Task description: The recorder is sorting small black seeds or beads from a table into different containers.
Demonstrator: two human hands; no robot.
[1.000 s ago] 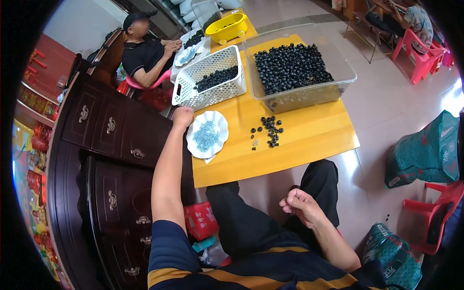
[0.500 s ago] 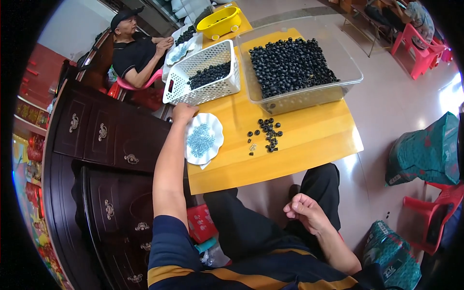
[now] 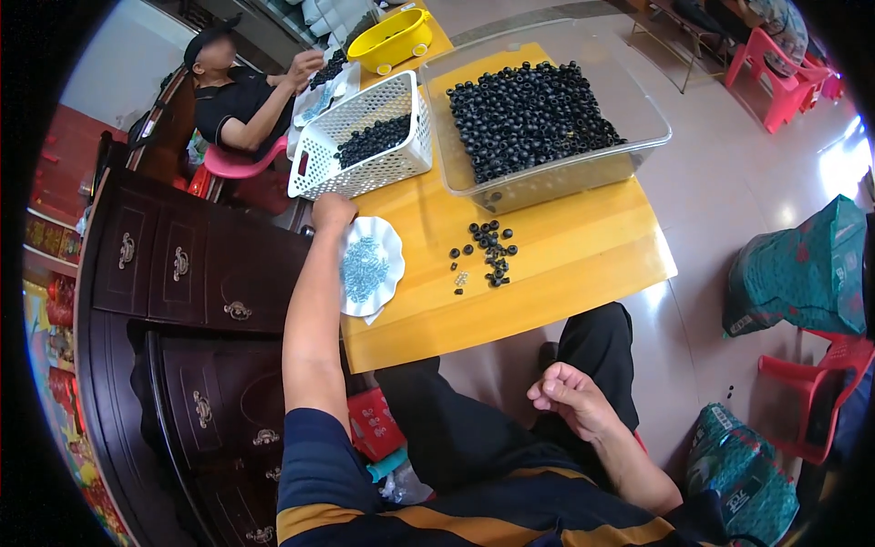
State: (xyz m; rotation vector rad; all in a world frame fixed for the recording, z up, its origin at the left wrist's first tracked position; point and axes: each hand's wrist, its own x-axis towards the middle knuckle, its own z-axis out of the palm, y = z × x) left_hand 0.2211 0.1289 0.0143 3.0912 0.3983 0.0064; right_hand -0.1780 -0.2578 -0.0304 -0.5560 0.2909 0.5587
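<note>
My left hand (image 3: 334,211) is at the table's left edge, by the near corner of a white perforated basket (image 3: 363,181) and just beyond a white scalloped plate (image 3: 395,260). Its fingers point away and are mostly hidden. On the plate lies a pile of small, clear bluish pieces (image 3: 365,271). Over my lap, my right hand (image 3: 576,397) is closed, thumb against curled fingers; whatever may be between them does not show. Loose black ring-shaped parts (image 3: 492,239) lie on the tabletop, with a few tiny clear pieces (image 3: 462,278) beside them.
A big clear bin (image 3: 547,178) full of black parts stands on the yellow table (image 3: 583,255). Behind the basket is a yellow wheeled tub (image 3: 390,46). A co-worker (image 3: 239,109) sits far left. Dark drawers (image 3: 210,264) flank my left; teal bags (image 3: 797,269) stand right.
The whole view has shifted a little. My left hand stays by the basket corner, its fingers now less visible. The co-worker has raised a hand. My right hand has hardly moved.
</note>
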